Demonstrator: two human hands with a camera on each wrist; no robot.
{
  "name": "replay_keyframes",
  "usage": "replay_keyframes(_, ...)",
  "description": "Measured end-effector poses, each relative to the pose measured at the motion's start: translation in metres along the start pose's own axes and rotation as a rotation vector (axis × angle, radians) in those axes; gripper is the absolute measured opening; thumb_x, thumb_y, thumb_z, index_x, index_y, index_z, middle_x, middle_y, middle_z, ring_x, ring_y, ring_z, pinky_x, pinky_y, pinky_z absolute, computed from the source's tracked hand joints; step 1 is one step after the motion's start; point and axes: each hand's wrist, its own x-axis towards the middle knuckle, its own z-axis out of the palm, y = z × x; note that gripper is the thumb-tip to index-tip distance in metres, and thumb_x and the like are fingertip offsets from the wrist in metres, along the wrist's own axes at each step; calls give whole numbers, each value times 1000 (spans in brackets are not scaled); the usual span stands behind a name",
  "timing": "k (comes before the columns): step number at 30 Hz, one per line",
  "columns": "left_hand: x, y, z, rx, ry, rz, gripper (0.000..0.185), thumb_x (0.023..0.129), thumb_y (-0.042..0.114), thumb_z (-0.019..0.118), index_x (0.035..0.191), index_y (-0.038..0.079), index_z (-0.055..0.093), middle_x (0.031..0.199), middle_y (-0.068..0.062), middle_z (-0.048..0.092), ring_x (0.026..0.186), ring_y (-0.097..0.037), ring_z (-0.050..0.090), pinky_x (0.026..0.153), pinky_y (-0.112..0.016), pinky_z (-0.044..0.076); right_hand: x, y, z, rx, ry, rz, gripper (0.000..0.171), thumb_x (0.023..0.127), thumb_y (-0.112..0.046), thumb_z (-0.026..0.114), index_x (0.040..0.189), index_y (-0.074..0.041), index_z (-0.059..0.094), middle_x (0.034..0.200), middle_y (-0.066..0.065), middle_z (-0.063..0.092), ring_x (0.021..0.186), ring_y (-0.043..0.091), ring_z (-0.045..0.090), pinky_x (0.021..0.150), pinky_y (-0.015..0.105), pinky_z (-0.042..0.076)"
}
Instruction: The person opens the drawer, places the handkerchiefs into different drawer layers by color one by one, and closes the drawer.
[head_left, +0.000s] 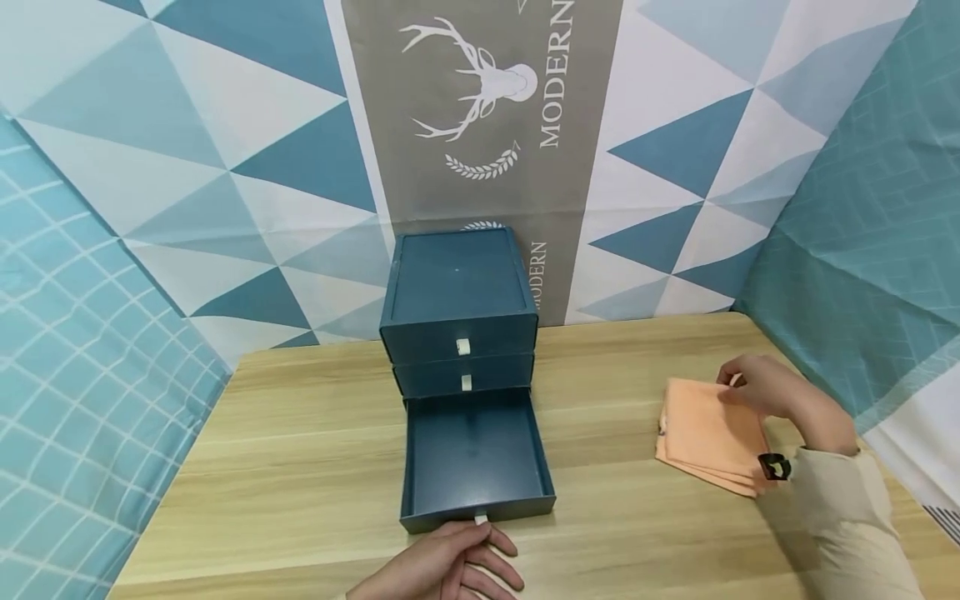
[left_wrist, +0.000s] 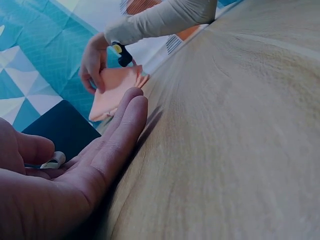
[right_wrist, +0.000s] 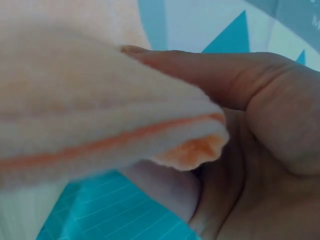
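Observation:
A dark blue desktop drawer unit (head_left: 459, 279) stands against the back of the table, its bottom drawer (head_left: 478, 450) pulled out towards me. My left hand (head_left: 442, 562) pinches the white pull tab (left_wrist: 56, 159) on that drawer's front between thumb and fingers, the other fingers loosely extended. At the right, a folded orange towel (head_left: 708, 429) is held at its far right edge by my right hand (head_left: 776, 392). In the right wrist view the thumb lies on one side of the towel's folded layers (right_wrist: 100, 125) and the fingers on the other; some fingertips are hidden.
Two upper drawers with white tabs (head_left: 463, 346) are closed. The wooden table (head_left: 300, 467) extends to both sides of the unit. A patterned cloth backdrop (head_left: 247, 167) hangs behind, with blue cloths on either side. A dark band with a small device (head_left: 775, 467) sits at the right wrist.

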Motion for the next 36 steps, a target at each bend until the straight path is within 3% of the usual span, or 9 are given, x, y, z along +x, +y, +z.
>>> replay_keyframes(7,6,-6,1,18,-26,-6,47,109,35,38,134,-2,53,126,-20,65,101,-13,70,89,-27,55,-9,-18,15,-74,153,-156,4,90,-5,70,89,-2,73,81,2,70,70,15,64,59,33,52)
replay_keyframes(11,8,-9,2,18,-36,-7,47,109,35,38,135,-2,52,127,-19,65,100,-11,71,90,-27,55,-19,-28,20,-114,233,-181,5,88,-3,71,92,-2,74,81,2,71,69,14,63,59,33,52)
replay_keyframes(17,8,-9,2,13,-19,-14,47,108,35,39,134,-1,53,126,-19,65,101,-12,71,89,-26,55,-31,-50,24,-140,297,-202,11,90,-2,70,99,2,73,73,-4,65,58,3,47,50,25,41)
replay_keyframes(22,6,-7,1,16,-10,-22,46,108,35,39,133,0,54,126,-19,65,104,-14,70,90,-27,55,-39,-78,28,-137,398,-312,13,88,0,73,101,1,73,66,-12,60,51,-5,40,46,20,38)
replay_keyframes(29,6,-5,-1,14,-13,-21,48,108,37,40,134,-1,53,126,-19,65,105,-16,70,90,-28,55,-47,-105,34,-160,502,-432,20,83,4,76,101,-4,74,77,-3,70,51,-9,37,46,18,36)
replay_keyframes(36,3,-1,-4,-35,-22,-24,49,107,37,42,135,-2,51,126,-18,66,114,-26,66,94,-34,54,-48,-123,31,-178,593,-540,26,79,4,77,102,-6,74,80,-3,71,56,-8,41,50,14,37)
